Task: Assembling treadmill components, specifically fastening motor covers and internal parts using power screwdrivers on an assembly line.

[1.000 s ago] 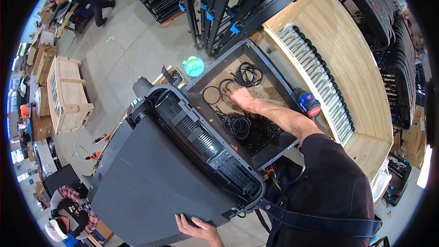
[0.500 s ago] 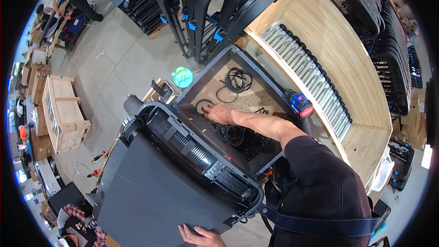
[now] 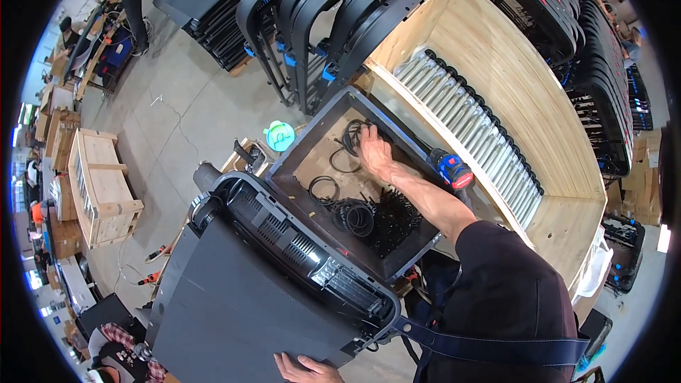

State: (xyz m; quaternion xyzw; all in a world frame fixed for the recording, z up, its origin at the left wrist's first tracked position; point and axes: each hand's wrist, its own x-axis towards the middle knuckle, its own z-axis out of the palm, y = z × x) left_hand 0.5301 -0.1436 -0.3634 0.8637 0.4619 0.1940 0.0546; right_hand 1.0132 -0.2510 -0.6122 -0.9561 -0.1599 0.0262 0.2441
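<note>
My right hand (image 3: 376,153) reaches into a dark open box (image 3: 323,115), its curled fingers closed at the right side of a coil of black cable (image 3: 350,137). The fingertips are partly hidden by the hand. Closer to me in the same box lie a single black loop (image 3: 324,189), more coiled black cable (image 3: 352,218) and a heap of small black pieces (image 3: 397,216). My left hand (image 3: 308,369) rests with fingers apart on the flat dark grey panel (image 3: 241,298) of a large machine, whose vented motor housing (image 3: 284,230) stands open beside the box.
A blue and black power drill (image 3: 454,170) sits at the box's right edge. Beyond it stands a wooden crate (image 3: 525,85) with a row of metal tubes. Curved black frames (image 3: 305,28) rise behind. A green-lidded container (image 3: 279,136) is left of the box. Other people work farther off.
My right hand has moved up and to the right inside the box, from the single loop to the far cable coil. My left hand stays on the panel.
</note>
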